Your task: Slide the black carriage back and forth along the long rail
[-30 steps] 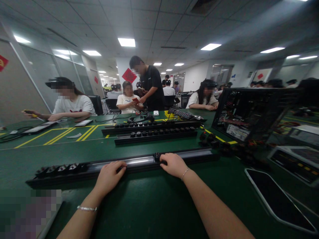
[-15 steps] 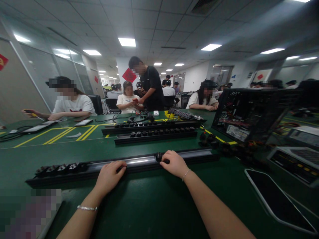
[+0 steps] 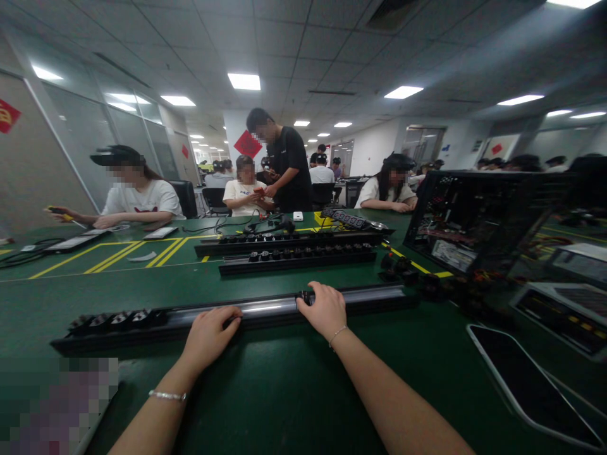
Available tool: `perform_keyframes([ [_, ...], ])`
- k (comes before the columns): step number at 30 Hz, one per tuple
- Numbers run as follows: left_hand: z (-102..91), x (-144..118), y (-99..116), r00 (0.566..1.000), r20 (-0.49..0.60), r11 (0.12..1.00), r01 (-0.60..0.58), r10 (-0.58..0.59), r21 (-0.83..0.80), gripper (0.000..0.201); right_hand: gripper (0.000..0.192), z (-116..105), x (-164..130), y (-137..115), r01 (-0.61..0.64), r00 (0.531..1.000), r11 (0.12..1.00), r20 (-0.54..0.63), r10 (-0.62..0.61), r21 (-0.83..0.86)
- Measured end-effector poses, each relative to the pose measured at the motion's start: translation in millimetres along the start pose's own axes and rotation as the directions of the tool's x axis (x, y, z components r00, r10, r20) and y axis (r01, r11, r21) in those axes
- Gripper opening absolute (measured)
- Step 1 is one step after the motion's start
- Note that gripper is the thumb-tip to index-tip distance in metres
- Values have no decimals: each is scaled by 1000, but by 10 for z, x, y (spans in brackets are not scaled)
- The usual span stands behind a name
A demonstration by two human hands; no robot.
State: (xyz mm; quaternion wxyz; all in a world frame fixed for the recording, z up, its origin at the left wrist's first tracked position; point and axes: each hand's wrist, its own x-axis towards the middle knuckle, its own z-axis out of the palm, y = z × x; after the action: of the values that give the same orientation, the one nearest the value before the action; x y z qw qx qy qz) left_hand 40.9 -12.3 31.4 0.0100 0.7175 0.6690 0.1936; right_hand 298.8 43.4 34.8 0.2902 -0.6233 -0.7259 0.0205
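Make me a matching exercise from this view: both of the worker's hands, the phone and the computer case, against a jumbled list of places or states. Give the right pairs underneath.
1. Left hand
2. Right hand
3. Phone
4. Computer case

A. Flat on the green table, at the picture's lower right
B. At a lone black socket on the near rail
C. Dark and open-sided, standing at the right, farther off than the near rail
D. On the near rail, between the group of sockets at its left end and the lone one

Pairs: 1-D, 2-B, 3-A, 4-C
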Motion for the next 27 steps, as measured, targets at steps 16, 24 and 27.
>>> perform_keyframes([
  [16,-4,-7,-6,1000,0,1000,4,-4,-11,26,32,3,14,-41,-38,999,999,-3,38,17],
  [24,-8,-6,-3,1000,4,1000,6,-6,-7,25,27,24,20,-67,-2,1000,1000,-12,2,22],
  [27,6,-2,-17,1000,-7,1000,1,-1,-6,25,24,33,34,-62,7,1000,1000,-16,-7,21],
])
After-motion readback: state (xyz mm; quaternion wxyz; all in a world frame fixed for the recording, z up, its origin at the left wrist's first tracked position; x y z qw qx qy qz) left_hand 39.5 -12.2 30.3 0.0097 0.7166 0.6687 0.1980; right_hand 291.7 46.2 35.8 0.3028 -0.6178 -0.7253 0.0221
